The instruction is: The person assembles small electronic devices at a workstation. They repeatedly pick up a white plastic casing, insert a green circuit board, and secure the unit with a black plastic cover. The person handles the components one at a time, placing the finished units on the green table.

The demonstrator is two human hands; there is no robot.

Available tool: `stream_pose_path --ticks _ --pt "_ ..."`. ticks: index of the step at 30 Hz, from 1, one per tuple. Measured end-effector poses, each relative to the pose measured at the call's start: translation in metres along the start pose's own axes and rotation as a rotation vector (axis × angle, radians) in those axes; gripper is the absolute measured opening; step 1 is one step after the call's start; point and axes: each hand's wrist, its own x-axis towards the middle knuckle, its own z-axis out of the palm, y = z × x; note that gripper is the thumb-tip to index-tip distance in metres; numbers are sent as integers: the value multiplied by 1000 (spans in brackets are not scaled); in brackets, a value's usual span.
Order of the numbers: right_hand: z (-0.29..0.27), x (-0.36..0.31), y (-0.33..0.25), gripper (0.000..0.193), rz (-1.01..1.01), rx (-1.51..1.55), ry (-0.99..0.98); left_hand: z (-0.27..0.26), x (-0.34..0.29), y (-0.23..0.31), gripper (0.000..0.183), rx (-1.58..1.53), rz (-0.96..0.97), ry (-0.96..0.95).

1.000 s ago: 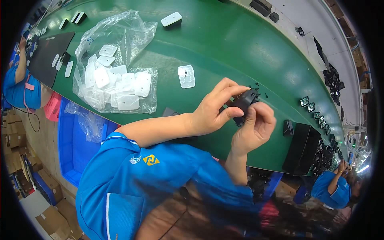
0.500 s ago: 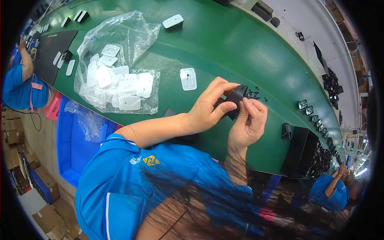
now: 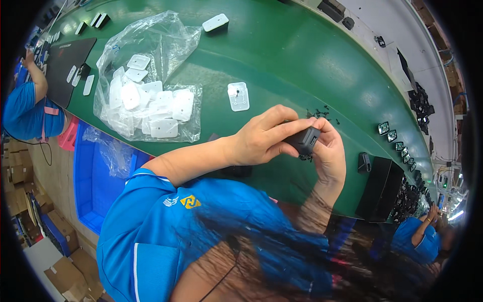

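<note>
One blue bin [image 3: 90, 186] flanks the green worktop [image 3: 282, 55] beneath the casing [image 3: 303, 141].

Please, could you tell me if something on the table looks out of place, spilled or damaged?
Small dark pieces lie loose and scattered on the green table, just beyond the black casing held by the left hand and right hand. They look perhaps spilled, because no tray shows under them. I see no clear damage.

Yellow emblem [image 3: 190, 202] on blue shirt [image 3: 224, 190], white mark [image 3: 171, 202] beside it, blue scrawl [image 3: 116, 48] on clear bag [image 3: 163, 38], wording unreadable
</note>
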Motion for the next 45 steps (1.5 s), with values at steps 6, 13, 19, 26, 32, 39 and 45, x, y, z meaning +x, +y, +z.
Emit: stream_pose_path --ticks 6,13,19,26,32,39,45 --pt "6 18 -3 53 -10 -66 -148 -7 -9 -1 52 -746 -559 -52" --pt "6 30 34 77 -43 15 -227 -24 -5 -4 47 -1264 -951 -5" --pt "-22 51 38 50 -202 -59 135 -50 -35 -48 56 773 -517 2" --pt "-27 71 41 40 -140 -375 255 -39 -38 -63 51 976 -546 -199" --pt "-4 79 39 39 -306 -764 161 -58 -37 -80 41 878 -353 -313" --pt "18 107 35 38 -620 -1370 -158 -84 -35 -95 49 713 -230 -312" --pt "30 115 41 38 -574 -1468 -235 -89 -48 -95 58 448 -315 -199"
